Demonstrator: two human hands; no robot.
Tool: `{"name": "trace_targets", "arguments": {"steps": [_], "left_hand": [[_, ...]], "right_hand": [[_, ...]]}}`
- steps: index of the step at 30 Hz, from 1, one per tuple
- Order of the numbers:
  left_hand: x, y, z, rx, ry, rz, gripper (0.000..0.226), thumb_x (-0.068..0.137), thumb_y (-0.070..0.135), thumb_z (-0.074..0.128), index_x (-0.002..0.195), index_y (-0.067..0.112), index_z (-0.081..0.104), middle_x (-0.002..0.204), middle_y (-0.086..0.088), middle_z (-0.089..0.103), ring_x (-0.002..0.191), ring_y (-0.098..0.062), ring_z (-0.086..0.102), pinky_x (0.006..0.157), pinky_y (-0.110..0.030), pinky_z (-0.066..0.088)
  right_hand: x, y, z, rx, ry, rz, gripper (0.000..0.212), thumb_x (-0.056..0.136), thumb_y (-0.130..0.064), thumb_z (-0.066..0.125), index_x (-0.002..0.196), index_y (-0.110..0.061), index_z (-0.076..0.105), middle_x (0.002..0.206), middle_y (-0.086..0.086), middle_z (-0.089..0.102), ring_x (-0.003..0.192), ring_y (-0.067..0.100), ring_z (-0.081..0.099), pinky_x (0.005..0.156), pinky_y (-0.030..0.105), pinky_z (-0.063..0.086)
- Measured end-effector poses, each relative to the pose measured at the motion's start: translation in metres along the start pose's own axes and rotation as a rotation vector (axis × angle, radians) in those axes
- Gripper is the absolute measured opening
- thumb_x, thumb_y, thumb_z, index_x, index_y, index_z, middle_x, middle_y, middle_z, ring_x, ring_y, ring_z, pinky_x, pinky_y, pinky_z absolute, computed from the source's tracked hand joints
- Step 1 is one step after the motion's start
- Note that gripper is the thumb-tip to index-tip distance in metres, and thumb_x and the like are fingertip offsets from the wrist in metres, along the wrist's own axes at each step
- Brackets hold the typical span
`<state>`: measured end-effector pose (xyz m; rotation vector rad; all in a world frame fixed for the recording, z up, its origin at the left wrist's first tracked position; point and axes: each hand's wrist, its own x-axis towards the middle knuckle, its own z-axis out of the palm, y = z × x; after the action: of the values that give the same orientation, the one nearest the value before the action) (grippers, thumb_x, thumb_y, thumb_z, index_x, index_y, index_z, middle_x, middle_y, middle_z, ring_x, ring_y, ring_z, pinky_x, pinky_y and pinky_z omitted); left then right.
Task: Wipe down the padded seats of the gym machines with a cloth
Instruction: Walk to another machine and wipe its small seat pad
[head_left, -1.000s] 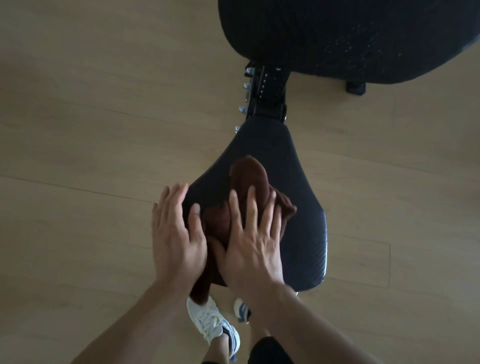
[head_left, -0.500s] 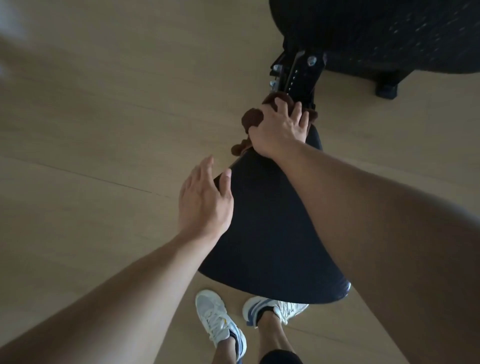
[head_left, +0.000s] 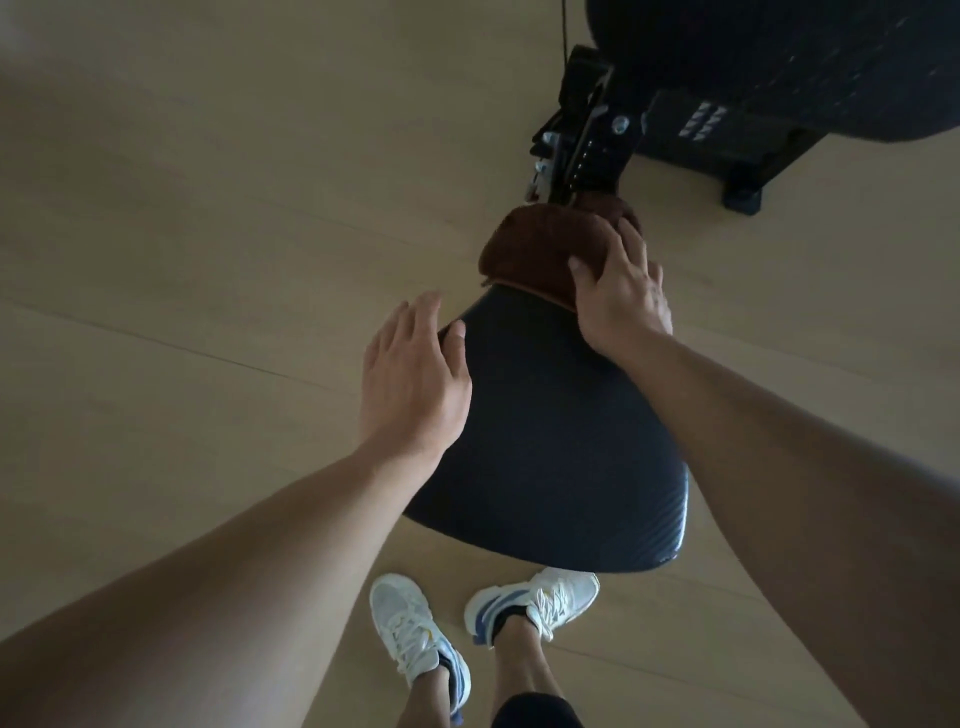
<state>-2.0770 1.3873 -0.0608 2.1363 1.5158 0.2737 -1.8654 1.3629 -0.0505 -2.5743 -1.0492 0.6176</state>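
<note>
Fingers (head_left: 631, 244) of right hand (head_left: 621, 293) curled over brown cloth (head_left: 540, 249), pressing it onto narrow far end of black padded seat (head_left: 550, 431). Left hand (head_left: 410, 379) flat, fingers close together, resting on seat's left edge.

One head-worn wide-angle view looks steeply down from close above the padded seat (head_left: 550, 441), floor (head_left: 208, 208) all round, shoes (head_left: 415, 639) at 6 o'clock.
</note>
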Motion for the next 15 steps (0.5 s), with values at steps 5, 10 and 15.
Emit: {"name": "trace_targets", "arguments": {"steps": [5, 10, 15], "left_hand": [[-0.011, 0.005, -0.001, 0.107, 0.026, 0.178, 0.048, 0.105, 0.041, 0.033, 0.147, 0.018, 0.042, 0.152, -0.001, 0.048, 0.146, -0.019, 0.035, 0.120, -0.041, 0.028], [-0.026, 0.001, -0.001, 0.149, 0.040, 0.499, 0.043, 0.107, 0.025, 0.035, 0.147, 0.013, 0.045, 0.153, -0.005, 0.048, 0.148, -0.022, 0.033, 0.122, -0.041, 0.025], [-0.047, -0.007, -0.004, 0.045, 0.077, 0.499, 0.041, 0.105, 0.022, 0.043, 0.143, 0.010, 0.051, 0.150, -0.006, 0.050, 0.146, -0.022, 0.038, 0.118, -0.044, 0.033]], "right_hand": [[-0.058, 0.035, -0.007, 0.151, 0.049, 0.165, 0.052, 0.103, -0.044, 0.044, 0.153, -0.032, 0.033, 0.146, 0.007, 0.045, 0.122, 0.043, 0.055, 0.098, 0.046, 0.043], [-0.136, 0.069, -0.009, 0.256, 0.169, 0.294, 0.045, 0.103, -0.039, 0.049, 0.146, -0.027, 0.044, 0.138, 0.005, 0.055, 0.120, 0.039, 0.057, 0.097, 0.045, 0.043], [-0.220, 0.080, 0.017, 0.354, 0.343, 0.317, 0.046, 0.101, -0.024, 0.054, 0.147, -0.025, 0.046, 0.143, -0.001, 0.055, 0.122, 0.028, 0.058, 0.088, 0.033, 0.042]]}}
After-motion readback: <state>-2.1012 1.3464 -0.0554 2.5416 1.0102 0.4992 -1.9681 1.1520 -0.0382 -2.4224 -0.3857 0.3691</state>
